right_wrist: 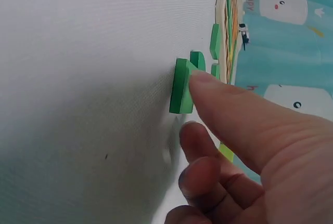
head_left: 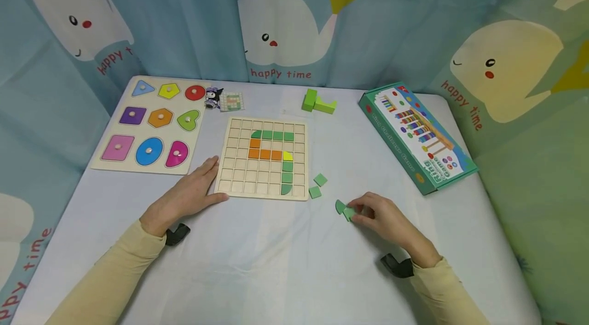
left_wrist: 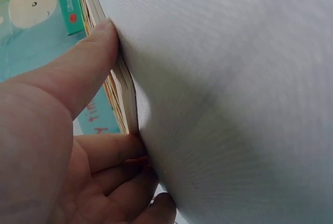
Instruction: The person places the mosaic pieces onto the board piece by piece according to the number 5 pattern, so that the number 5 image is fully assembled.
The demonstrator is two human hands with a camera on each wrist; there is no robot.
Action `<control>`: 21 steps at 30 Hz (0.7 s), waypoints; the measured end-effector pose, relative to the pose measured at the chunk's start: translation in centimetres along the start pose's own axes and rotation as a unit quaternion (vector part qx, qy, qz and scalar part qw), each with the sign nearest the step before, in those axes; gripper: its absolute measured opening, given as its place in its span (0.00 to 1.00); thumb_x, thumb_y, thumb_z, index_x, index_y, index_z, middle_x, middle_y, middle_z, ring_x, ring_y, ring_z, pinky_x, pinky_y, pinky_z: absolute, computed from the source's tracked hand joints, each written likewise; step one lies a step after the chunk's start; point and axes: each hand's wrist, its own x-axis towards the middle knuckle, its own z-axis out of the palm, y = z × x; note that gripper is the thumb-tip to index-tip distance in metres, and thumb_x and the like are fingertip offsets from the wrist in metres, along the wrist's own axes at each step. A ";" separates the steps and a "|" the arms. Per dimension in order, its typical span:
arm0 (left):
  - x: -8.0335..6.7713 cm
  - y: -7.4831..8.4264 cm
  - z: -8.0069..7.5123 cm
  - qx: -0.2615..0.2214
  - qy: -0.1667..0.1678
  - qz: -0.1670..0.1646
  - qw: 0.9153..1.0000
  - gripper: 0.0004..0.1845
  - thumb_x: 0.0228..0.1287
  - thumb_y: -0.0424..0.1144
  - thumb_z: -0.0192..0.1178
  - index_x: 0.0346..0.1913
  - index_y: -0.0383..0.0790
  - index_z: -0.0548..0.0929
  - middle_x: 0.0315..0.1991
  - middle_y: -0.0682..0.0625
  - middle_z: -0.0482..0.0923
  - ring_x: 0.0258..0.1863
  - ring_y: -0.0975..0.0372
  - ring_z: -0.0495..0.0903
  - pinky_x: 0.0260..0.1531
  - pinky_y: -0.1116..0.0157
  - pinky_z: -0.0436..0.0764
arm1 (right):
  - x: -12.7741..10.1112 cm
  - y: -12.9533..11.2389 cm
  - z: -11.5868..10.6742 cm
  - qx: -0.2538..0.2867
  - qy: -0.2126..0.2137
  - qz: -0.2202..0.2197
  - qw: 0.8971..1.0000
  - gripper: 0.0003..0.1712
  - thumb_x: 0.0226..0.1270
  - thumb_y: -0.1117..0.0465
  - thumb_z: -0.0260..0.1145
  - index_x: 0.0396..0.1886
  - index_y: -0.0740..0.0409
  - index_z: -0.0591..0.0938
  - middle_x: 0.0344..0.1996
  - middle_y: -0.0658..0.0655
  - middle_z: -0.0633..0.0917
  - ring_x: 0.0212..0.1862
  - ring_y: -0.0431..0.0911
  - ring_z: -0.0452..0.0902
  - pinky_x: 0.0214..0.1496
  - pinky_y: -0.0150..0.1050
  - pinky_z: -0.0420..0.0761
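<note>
Green tile (head_left: 348,211), thin stiff wood, prob. light, lies near-right of grid board (head_left: 263,157); right hand (head_left: 385,222) pinches its edges w/ fingertips. Left hand (head_left: 190,193) rests flat, fingers relaxed, touching board's left edge.

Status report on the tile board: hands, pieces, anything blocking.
Left hand rests flat against grid board edge. Right hand touches green tile beside a quarter-round piece. Two loose green squares between them and board; nothing else in the way.
</note>
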 end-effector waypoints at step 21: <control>0.1 -0.2 -0.1 0.001 -0.002 0.001 1.000 0.49 0.62 0.50 0.68 0.72 0.23 0.55 0.74 0.31 0.48 0.72 0.42 0.50 0.67 0.47 0.57 | 2.5 -2.9 0.6 -0.034 -0.025 -0.027 0.999 0.12 0.55 0.62 0.77 0.38 0.57 0.84 0.34 0.46 0.82 0.29 0.36 0.71 0.29 0.32 0.76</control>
